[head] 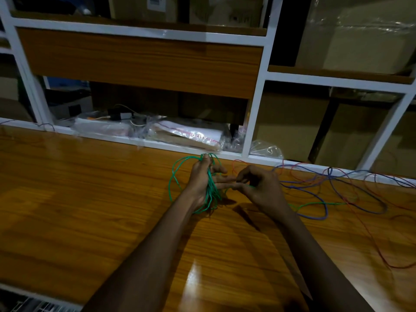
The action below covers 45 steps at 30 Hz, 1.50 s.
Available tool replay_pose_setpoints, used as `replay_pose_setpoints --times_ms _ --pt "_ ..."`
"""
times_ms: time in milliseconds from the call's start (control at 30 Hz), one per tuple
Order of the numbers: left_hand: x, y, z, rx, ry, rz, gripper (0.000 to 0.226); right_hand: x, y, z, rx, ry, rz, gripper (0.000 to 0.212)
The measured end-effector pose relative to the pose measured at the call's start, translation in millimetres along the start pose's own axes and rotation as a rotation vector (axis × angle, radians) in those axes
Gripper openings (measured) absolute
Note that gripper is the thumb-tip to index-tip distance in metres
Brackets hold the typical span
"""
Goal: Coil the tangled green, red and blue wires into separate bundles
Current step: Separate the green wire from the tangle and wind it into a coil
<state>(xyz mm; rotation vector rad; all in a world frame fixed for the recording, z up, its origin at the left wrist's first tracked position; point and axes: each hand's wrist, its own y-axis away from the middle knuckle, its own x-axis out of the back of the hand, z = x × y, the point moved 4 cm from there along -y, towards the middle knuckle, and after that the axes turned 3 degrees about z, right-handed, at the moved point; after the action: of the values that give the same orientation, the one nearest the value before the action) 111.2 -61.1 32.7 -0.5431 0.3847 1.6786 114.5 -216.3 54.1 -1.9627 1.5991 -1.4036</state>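
Head view: both bare forearms reached from the lower frame toward the centre of the glossy brown wooden table (pixel 90 199). The left hand (pixel 201 181) was raised with its thumb up and fingers pointing right, gripping the thin green plastic-coated wire (pixel 211 194), whose loops wrapped around the palm and hung left. Just right of it, the right hand (pixel 263 188) had curled fingers pinching a green strand. That strand trailed right past the wrist, among the loose thin blue wire (pixel 314 218) and thin red wire (pixel 369 235) sprawled at centre right.
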Motion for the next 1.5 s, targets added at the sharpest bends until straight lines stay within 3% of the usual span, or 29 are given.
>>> replay_pose_setpoints --times_ms 133,233,433,633,700,867,1067,1267,1500 --pt "-7.3 4.7 -5.5 -0.016 -0.188 -0.033 0.032 -2.9 -0.1 -7.7 0.07 0.009 0.042 0.024" --pt "-7.3 3.8 -9.3 -0.03 -0.275 -0.028 0.032 2.5 0.1 -7.4 0.024 -0.057 0.033 0.025" --pt "7.1 -1.7 -0.8 -0.033 -0.255 0.041 0.026 29.4 1.2 21.9 -0.035 0.077 0.047 0.006" --pt "-10.4 4.7 -12.7 -0.017 -0.498 -0.154 0.038 13.8 -3.2 9.4 0.052 0.111 0.091 0.007" --pt "-14.8 5.8 -16.6 0.024 -0.441 -0.224 0.035 8.1 -3.3 7.9 0.071 0.154 0.105 0.008" --pt "7.2 -9.5 -0.8 0.204 0.039 -0.243 0.027 39.0 -1.1 36.9 -0.073 0.168 0.186 0.022" --pt "1.2 -3.8 -14.7 0.283 -0.05 -0.328 0.024 35.8 -1.4 34.5 -0.164 -0.004 0.173 0.034" --pt "-7.9 6.4 -15.4 0.464 0.02 -0.501 0.037 34.2 -0.8 40.8 -0.211 0.291 0.215 0.04" --pt "-11.0 6.2 -17.6 0.452 0.029 -0.566 0.022 34.5 -0.3 49.8 -0.227 0.361 0.231 0.053"
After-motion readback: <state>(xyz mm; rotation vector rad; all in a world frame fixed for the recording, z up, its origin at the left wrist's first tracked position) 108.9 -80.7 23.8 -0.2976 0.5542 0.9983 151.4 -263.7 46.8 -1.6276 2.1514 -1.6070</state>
